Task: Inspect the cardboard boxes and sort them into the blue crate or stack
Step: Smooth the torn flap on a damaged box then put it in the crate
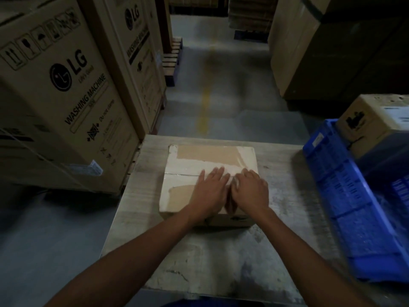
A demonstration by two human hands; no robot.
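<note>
Two hands lie on the box (pixel 199 156): left hand (pixel 210 191) flat, fingers straight; right hand (pixel 251 191) beside it, fingers bent downward, grip unclear.

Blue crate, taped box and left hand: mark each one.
Blue crate (pixel 345 196): head view, its left side wall.
Taped box (pixel 205 155): head view, far part of its top.
Left hand (pixel 210 189): head view, back of the hand.

The left hand (pixel 210 189) and right hand (pixel 251 189) cover the near right part of the box (pixel 199 165) top. Whether the right fingers (pixel 249 173) pinch anything cannot be told. The crate (pixel 345 196) and the carton (pixel 371 120) at its far end run off the right edge, and the carton's print is blurred. The far floor (pixel 221 63) is smeared. Fine print on the LG cartons (pixel 66 96) is unreadable.
</note>
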